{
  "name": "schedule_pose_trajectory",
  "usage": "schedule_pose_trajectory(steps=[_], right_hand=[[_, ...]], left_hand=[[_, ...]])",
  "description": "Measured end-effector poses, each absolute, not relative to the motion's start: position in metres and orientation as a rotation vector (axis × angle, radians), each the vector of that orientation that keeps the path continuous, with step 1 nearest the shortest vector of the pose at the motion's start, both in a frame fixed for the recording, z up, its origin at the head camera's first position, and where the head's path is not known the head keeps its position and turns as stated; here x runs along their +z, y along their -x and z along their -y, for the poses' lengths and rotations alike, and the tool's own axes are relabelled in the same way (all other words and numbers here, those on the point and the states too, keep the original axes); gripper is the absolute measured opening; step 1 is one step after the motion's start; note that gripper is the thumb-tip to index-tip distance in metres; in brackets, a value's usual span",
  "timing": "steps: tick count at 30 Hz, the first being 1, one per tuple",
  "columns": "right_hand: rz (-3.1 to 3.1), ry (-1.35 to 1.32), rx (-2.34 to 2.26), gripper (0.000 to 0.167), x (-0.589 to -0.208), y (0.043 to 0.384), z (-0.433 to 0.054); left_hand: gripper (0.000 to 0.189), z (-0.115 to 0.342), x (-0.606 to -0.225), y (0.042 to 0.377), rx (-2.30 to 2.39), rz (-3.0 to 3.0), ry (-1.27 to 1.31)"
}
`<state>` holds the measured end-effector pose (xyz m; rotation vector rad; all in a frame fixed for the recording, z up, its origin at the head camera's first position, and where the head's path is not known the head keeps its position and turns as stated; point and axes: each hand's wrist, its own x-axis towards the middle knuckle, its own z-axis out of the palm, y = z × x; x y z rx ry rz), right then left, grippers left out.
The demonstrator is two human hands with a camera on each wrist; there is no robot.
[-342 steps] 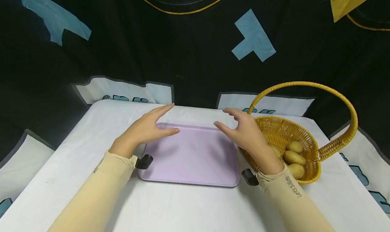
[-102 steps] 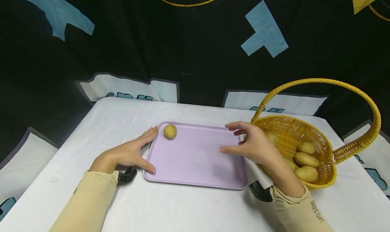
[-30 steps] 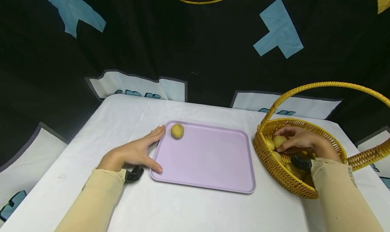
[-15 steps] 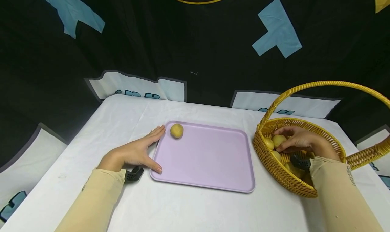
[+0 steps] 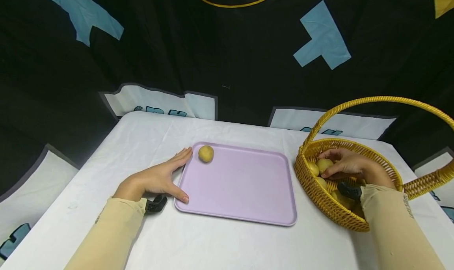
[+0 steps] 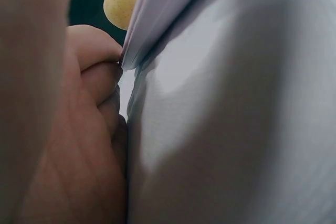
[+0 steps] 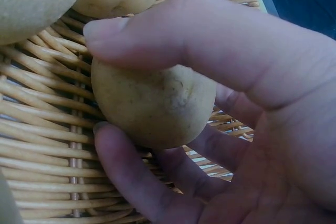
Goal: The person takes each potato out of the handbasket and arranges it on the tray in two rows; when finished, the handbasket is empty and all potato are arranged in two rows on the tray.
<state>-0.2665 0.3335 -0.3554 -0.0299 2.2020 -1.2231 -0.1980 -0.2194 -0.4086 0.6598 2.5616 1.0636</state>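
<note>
From the head camera I see my left hand [image 5: 157, 179] laid against the left edge of the tray [image 5: 241, 187], fingers extended, thumb stretched apart over the near corner; it grips nothing. The lone potato [image 5: 205, 153] sits on the tray, in its far left corner. My right hand [image 5: 351, 165] reaches into the wicker basket [image 5: 324, 203], thumb and fingers curled round the held potato [image 5: 324, 164], just beside other potatoes [image 5: 313, 168]. Lifting carelessly, I could catch my wrist on the basket's handle [image 5: 383, 99] or drag the rim and tip the basket.

From the left wrist, fingertips meet the tray's edge, and the lone potato shows beyond it. If I pushed harder there, I judge, the tray could slide and that round potato roll.

From the right wrist, my thumb presses over the held potato and the fingers bend beneath it, wicker strands behind. I can't tell whether it touches the basket floor. Its smooth, rounded skin might slip from a loose grip, and a sideways pull could knock its neighbours.
</note>
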Motion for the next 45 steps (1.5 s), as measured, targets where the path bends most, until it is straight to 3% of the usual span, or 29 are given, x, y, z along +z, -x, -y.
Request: schedule_pose_trajectory(steps=[39, 45], right_hand=[[-2.308, 0.081, -1.163, 0.068, -0.346, 0.264, -0.336], [-2.264, 0.121, -1.285, 0.061, -0.342, 0.263, -0.339]], left_hand=[[0.14, 0.22, -0.407, 0.198, 1.041, -2.573, -0.662], [0.142, 0.22, -0.408, 0.198, 1.032, -2.579, -0.666]])
